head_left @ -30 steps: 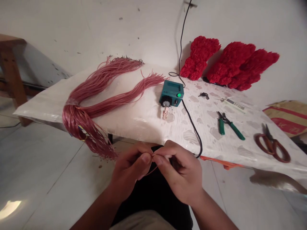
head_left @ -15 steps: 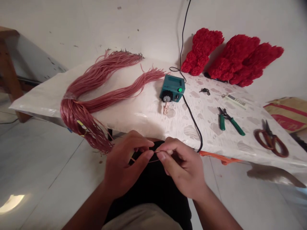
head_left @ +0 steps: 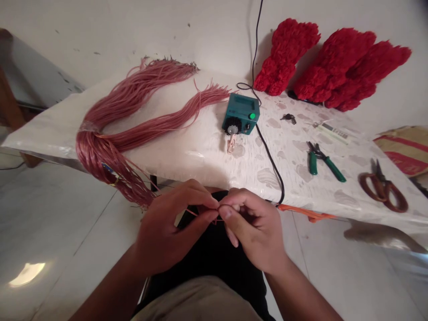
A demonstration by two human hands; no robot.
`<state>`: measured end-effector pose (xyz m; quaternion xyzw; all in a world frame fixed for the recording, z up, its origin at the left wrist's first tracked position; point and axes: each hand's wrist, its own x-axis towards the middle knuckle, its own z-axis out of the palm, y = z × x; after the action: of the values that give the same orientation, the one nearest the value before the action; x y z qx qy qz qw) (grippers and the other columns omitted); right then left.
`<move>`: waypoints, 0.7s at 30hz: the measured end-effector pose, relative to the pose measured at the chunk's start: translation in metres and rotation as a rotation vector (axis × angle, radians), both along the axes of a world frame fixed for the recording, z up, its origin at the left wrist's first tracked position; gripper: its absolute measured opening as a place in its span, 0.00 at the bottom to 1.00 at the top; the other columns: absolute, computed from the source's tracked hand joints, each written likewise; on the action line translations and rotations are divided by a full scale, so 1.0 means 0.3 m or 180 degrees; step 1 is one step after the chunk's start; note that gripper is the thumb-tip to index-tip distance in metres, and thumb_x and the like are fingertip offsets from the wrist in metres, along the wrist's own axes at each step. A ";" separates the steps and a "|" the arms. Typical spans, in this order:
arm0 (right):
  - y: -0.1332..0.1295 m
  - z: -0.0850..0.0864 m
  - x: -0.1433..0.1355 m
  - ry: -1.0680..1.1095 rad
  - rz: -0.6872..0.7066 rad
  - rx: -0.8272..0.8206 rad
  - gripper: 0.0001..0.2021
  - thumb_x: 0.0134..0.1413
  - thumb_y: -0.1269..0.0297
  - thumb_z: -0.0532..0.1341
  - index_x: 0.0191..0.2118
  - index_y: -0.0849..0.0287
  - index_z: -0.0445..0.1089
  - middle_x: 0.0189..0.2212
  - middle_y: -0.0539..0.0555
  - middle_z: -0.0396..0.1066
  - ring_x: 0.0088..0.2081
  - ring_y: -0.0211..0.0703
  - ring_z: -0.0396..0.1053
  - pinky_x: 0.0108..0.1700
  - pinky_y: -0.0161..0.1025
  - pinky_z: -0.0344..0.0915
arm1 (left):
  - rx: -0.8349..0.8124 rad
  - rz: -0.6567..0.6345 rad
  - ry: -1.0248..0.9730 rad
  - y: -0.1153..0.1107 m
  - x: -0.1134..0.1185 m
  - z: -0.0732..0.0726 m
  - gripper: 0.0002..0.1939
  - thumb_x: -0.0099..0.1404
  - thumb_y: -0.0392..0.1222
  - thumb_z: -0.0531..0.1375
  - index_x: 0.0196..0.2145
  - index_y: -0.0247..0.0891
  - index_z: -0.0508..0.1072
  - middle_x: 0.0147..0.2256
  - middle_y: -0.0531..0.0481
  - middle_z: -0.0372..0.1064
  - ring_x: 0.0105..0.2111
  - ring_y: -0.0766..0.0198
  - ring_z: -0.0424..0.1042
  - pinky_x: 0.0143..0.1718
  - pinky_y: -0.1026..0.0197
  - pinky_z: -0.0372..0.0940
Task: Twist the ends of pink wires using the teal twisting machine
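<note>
Fingertip to fingertip, my left hand [head_left: 177, 218] and my right hand [head_left: 252, 227] pinch a thin pinkish cord [head_left: 191, 212] above my lap. Both hands are closed, and the cord's end between the fingertips is mostly hidden. Beyond my left hand, a large bundle of similar pink cords [head_left: 127, 100] lies folded on the table, its tied bend hanging over the front edge. A small teal machine [head_left: 243, 109] with a green button stands past my hands, a light-coloured clip [head_left: 231, 143] on its front shaft.
Red fluffy bunches [head_left: 337, 67] lean by the wall. To the right lie green-handled pliers [head_left: 324, 162], scissors [head_left: 383, 189], a pale device with buttons [head_left: 334, 132] and a small black object [head_left: 288, 118]. A black cable [head_left: 272, 165] runs over the table's front edge.
My fingertips have come together, closing the small gap where the cord showed between them. The camera view has shifted slightly; the things on the table stay in place.
</note>
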<state>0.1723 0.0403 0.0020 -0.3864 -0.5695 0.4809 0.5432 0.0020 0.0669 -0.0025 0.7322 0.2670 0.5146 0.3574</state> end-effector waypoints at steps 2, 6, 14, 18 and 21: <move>0.001 -0.002 -0.001 -0.0137 -0.0095 0.0112 0.05 0.62 0.71 0.62 0.33 0.58 0.70 0.20 0.42 0.62 0.16 0.26 0.57 0.19 0.27 0.52 | 0.0023 0.0143 -0.0017 -0.010 0.010 -0.003 0.11 0.64 0.25 0.64 0.40 0.39 0.74 0.35 0.54 0.72 0.33 0.70 0.72 0.37 0.67 0.66; 0.003 0.001 0.004 -0.0357 -0.0196 0.0388 0.04 0.62 0.72 0.62 0.34 0.59 0.71 0.22 0.43 0.63 0.19 0.27 0.58 0.21 0.28 0.55 | 0.0028 0.0352 -0.0063 -0.028 0.018 0.000 0.13 0.62 0.24 0.65 0.39 0.40 0.75 0.36 0.54 0.73 0.36 0.68 0.74 0.40 0.65 0.67; 0.005 0.008 0.036 -0.1041 -0.0077 0.1369 0.03 0.60 0.75 0.62 0.36 0.62 0.72 0.26 0.48 0.68 0.27 0.32 0.64 0.30 0.31 0.63 | -0.1794 -0.1115 -0.0534 0.005 -0.020 -0.001 0.07 0.70 0.43 0.62 0.35 0.38 0.72 0.32 0.52 0.69 0.35 0.66 0.68 0.38 0.63 0.64; 0.005 0.008 0.043 -0.1145 -0.0019 0.1502 0.03 0.61 0.75 0.62 0.36 0.62 0.71 0.26 0.48 0.67 0.27 0.31 0.63 0.29 0.31 0.62 | -0.2192 -0.1634 -0.0518 0.032 -0.025 -0.030 0.11 0.70 0.49 0.61 0.43 0.40 0.74 0.39 0.47 0.70 0.43 0.59 0.70 0.45 0.58 0.65; 0.006 0.009 0.043 -0.1258 0.0010 0.1555 0.03 0.61 0.74 0.61 0.37 0.61 0.71 0.25 0.47 0.67 0.25 0.31 0.62 0.26 0.32 0.60 | -0.2158 -0.1834 -0.0430 0.041 -0.026 -0.053 0.12 0.70 0.49 0.61 0.41 0.38 0.76 0.38 0.47 0.73 0.41 0.60 0.72 0.45 0.58 0.66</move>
<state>0.1852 0.0420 0.0047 -0.3296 -0.7633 0.2463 0.4980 -0.0058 0.0792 -0.0183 0.5829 0.1818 0.3242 0.7225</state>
